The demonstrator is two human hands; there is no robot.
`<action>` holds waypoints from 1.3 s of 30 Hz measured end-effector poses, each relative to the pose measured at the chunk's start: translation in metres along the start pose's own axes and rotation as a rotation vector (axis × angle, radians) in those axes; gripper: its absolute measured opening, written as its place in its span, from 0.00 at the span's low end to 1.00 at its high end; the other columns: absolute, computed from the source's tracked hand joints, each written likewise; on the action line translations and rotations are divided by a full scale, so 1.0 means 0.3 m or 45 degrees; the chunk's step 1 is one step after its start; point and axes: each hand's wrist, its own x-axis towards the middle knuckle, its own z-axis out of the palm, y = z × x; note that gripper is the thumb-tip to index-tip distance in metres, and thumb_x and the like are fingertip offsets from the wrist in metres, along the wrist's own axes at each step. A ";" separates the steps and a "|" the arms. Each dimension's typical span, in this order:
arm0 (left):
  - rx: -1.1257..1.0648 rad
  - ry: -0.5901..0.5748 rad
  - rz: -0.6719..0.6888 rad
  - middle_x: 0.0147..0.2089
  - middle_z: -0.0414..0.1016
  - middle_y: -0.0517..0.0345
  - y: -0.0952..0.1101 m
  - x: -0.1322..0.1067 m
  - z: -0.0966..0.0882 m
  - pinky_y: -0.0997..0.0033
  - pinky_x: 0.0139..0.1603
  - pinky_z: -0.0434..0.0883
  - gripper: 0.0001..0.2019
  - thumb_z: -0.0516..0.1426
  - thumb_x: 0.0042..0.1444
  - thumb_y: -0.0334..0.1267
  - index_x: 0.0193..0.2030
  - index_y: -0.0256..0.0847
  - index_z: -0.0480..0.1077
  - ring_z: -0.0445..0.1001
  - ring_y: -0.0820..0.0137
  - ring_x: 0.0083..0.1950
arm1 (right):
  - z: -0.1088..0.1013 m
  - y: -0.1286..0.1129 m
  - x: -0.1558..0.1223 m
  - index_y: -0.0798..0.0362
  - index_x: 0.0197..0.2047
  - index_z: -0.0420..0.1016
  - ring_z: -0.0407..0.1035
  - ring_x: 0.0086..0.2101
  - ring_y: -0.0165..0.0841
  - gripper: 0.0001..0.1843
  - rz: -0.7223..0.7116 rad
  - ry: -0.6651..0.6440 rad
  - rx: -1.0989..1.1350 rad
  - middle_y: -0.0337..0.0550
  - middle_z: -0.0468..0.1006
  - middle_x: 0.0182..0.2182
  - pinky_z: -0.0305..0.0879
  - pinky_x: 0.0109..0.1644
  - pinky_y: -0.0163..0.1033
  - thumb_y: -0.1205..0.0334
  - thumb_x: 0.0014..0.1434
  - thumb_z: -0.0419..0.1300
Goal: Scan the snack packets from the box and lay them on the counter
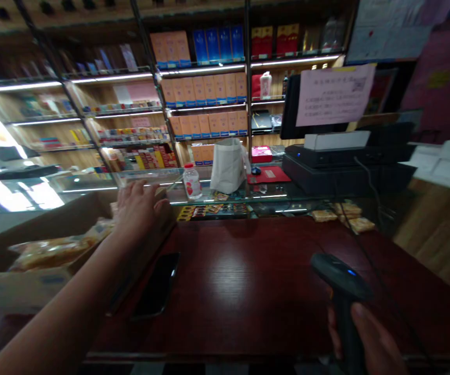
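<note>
My right hand (373, 338) is wrapped round the handle of a black barcode scanner (342, 276), which has a small blue light on top. The scanner is held above the dark red tabletop (240, 302). At the left, my left hand (137, 205) reaches over the far right part of an open cardboard box (25, 289). Its fingers point forward and the thumb stands apart; what lies under the palm is hidden. Inside the box are clear-wrapped packs of a yellowish food (59, 252). A black phone (157, 286) lies on the table just right of the box.
Several small wrapped packs (360, 225) lie at the table's back right, near a scanner cable. Behind stands a glass counter with a clear bottle (192, 182), a white bag (228, 166), a red mat (267, 175) and a monitor (293, 109). Stocked shelves line the wall.
</note>
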 end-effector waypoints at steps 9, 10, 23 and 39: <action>-1.126 -0.690 0.717 0.63 0.74 0.43 0.809 -0.017 0.578 0.53 0.68 0.66 0.19 0.57 0.60 0.40 0.57 0.39 0.74 0.72 0.56 0.64 | -0.051 0.062 0.203 0.56 0.43 0.77 0.63 0.16 0.26 0.32 -0.162 0.048 0.210 0.35 0.73 0.18 0.61 0.18 0.29 0.32 0.57 0.64; -1.180 -0.735 0.725 0.63 0.74 0.43 0.906 -0.019 0.613 0.55 0.69 0.65 0.19 0.58 0.60 0.38 0.57 0.39 0.74 0.71 0.56 0.65 | -0.047 0.066 0.210 0.56 0.44 0.78 0.64 0.16 0.26 0.32 -0.171 0.063 0.221 0.36 0.74 0.19 0.61 0.18 0.29 0.32 0.58 0.64; -1.197 -0.752 0.135 0.61 0.69 0.30 1.565 0.095 0.777 0.53 0.66 0.61 0.22 0.63 0.56 0.34 0.56 0.30 0.69 0.64 0.46 0.68 | -0.055 0.122 0.266 0.53 0.33 0.77 0.64 0.14 0.30 0.36 -0.069 0.169 0.116 0.38 0.71 0.14 0.61 0.16 0.32 0.24 0.55 0.58; -2.310 -1.285 -0.623 0.43 0.77 0.57 0.970 -0.115 0.594 0.70 0.37 0.78 0.25 0.70 0.51 0.36 0.47 0.45 0.60 0.80 0.73 0.33 | -0.056 0.065 0.215 0.56 0.47 0.77 0.64 0.18 0.27 0.33 -0.127 0.066 0.151 0.38 0.76 0.21 0.61 0.19 0.30 0.32 0.59 0.62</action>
